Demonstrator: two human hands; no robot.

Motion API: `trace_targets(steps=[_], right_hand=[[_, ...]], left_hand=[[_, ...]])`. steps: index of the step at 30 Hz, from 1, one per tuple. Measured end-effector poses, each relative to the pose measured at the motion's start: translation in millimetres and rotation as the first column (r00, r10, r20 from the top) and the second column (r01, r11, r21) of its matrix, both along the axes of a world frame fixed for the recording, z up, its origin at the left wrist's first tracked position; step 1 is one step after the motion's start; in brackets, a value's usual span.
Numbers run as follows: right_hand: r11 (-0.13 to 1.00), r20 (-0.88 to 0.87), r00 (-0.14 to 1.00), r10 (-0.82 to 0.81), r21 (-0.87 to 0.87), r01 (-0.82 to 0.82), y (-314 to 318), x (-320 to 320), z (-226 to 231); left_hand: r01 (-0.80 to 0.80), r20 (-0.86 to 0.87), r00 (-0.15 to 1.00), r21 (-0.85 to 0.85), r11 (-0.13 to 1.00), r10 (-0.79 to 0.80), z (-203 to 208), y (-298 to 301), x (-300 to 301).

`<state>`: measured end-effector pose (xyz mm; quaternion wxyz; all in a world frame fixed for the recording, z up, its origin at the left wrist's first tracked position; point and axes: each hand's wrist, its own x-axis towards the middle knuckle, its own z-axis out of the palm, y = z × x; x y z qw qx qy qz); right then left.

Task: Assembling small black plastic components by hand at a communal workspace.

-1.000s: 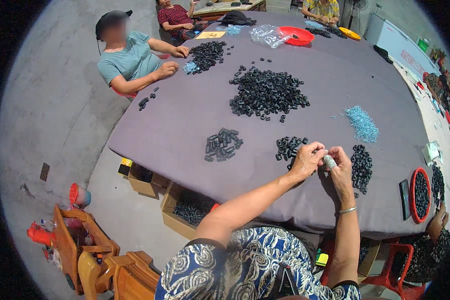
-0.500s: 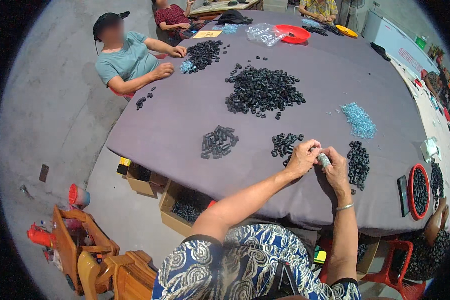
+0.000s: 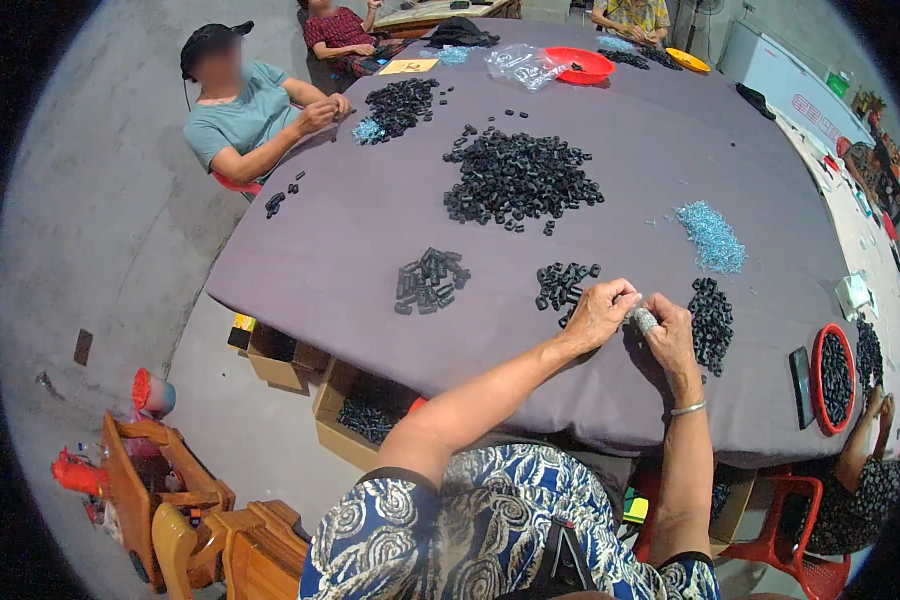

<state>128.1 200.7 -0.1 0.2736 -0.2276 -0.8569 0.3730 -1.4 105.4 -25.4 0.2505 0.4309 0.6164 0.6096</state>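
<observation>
My left hand (image 3: 600,312) and my right hand (image 3: 669,332) meet fingertip to fingertip over the near edge of the table. Both are closed in a pinch; whatever lies between the fingers is too small and hidden to name. A grey-white wrap (image 3: 645,320) covers a digit of my right hand. Beside my left hand lies a small pile of black plastic pieces (image 3: 562,284). Another black pile (image 3: 711,322) sits just right of my right hand. Farther off is a heap of small pale-blue pieces (image 3: 711,238). Longer black pieces (image 3: 431,281) are gathered to the left.
A large black heap (image 3: 522,180) occupies the middle of the cloth-covered table (image 3: 320,250). At right stand a red basket (image 3: 833,380) and a dark phone (image 3: 802,388). A co-worker (image 3: 245,110) sits far left. Cardboard boxes (image 3: 342,425) and a wooden chair (image 3: 260,550) are below.
My fingers have shifted slightly, and the wrapped digit has turned between my hands. The co-worker at far left has brought both hands together. The whole view has moved a little.
</observation>
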Motion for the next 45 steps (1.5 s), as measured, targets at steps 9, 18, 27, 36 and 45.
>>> trace_targets(steps=[9, 18, 27, 36, 45], right_hand=[[0.988, 0.174, 0.984, 0.039, 0.143, -0.064, 8.4, 4.9, -4.5], [0.994, 0.165, 0.980, 0.109, -0.030, -0.105, 11.3, 10.7, -2.4], [0.976, 0.052, 0.988, 0.147, -0.167, -0.137, 15.7, 10.7, -6.1], [0.982, 0.183, 0.969, 0.164, -0.126, -0.142, 16.0, 11.0, -4.7], [0.847, -0.122, 0.988, 0.093, -0.512, -0.143, 0.5, 5.6, 5.1]], left_hand=[[0.027, 0.052, 0.998, 0.024, 0.999, -0.028, -7.8, 5.1, -1.9], [0.102, 0.187, 0.978, -0.040, 0.994, -0.092, 0.0, 2.2, 0.5], [0.112, 0.138, 0.985, -0.052, 0.992, -0.104, -3.8, 2.9, -0.4], [0.135, 0.140, 0.982, -0.034, 0.990, -0.129, -5.4, 0.7, 0.3], [0.145, 0.326, 0.930, 0.090, 0.985, -0.167, -0.2, 1.9, 6.6]])
